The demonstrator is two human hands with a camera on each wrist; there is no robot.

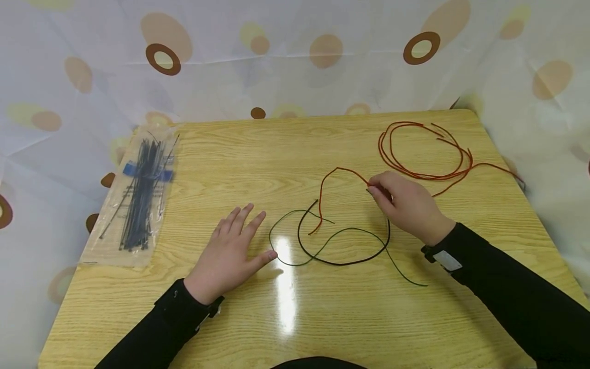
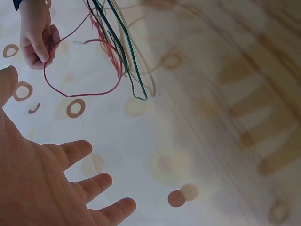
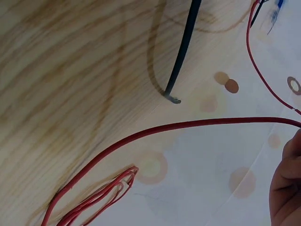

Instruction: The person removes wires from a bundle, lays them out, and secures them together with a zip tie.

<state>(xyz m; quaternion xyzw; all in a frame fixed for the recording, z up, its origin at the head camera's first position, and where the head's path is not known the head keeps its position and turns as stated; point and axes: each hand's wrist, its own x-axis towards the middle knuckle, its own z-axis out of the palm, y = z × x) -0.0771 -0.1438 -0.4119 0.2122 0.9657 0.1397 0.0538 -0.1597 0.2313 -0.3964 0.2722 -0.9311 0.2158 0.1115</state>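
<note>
My right hand (image 1: 407,205) pinches a red wire (image 1: 320,192) between thumb and fingertips above the middle-right of the table. The wire arches up from the hand and drops leftward to a free end. In the right wrist view, the red wire (image 3: 202,123) also runs the other way from the hand (image 3: 287,183). Below lie a black wire (image 1: 341,264) bent into an open loop and a thin green wire (image 1: 352,228) in wavy curves, crossing each other. My left hand (image 1: 232,251) is spread, palm down and holding nothing, its thumb tip at the green wire's left curve; contact is unclear.
A loose coil of red wires (image 1: 435,178) lies at the table's back right. To the left, a clear plastic bag (image 1: 92,251) holds black cable ties (image 1: 143,195). Patterned cloth (image 1: 295,87) hangs behind and beside the wooden table (image 1: 221,318).
</note>
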